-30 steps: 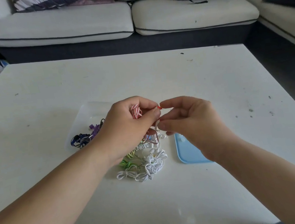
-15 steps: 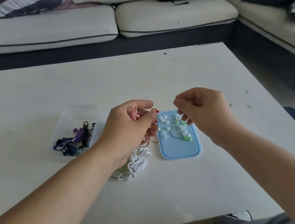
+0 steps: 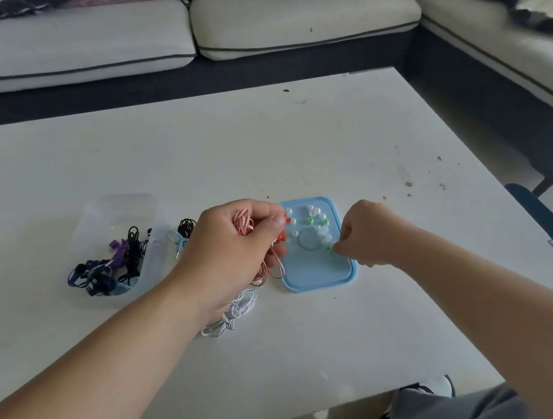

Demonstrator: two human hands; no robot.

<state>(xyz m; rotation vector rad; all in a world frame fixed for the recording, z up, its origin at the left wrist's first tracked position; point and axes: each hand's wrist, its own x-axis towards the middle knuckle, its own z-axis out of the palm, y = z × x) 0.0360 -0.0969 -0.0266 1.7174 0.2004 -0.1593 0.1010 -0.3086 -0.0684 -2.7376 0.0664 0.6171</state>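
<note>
Head-camera view: we sit at a white table [image 3: 260,142] with a pale sofa [image 3: 179,31] beyond it, fitting tips to earphones. A clear plastic box [image 3: 120,210] to our left holds a tangle of dark earphones [image 3: 103,273]. A blue lid [image 3: 317,273] lies flat in front of us and serves as a tray.

Our left hand [image 3: 234,248] hovers just left of the lid. Its fingers are curled tight round the coiled red-and-white striped earphones [image 3: 244,223], and thumb and forefinger present one red earbud [image 3: 285,220] over the lid's near-left edge. A second earbud and loose cord hang below the palm. White earphones [image 3: 235,314] lie bundled on the table beneath the wrist.

A second ago our right hand [image 3: 371,233] was up against the left, working at that earbud. It has since swung away to the lid's right rim. Its fingers are now bunched, with thumb and forefinger closed on a green ear tip [image 3: 331,248]. White ear tips [image 3: 313,210] and more green ones sit scattered across the lid's far half.

We read the shift as the end of handling the bud bare and the start of fetching a tip. The tip must next be carried back and pressed onto the waiting earbud.
</note>
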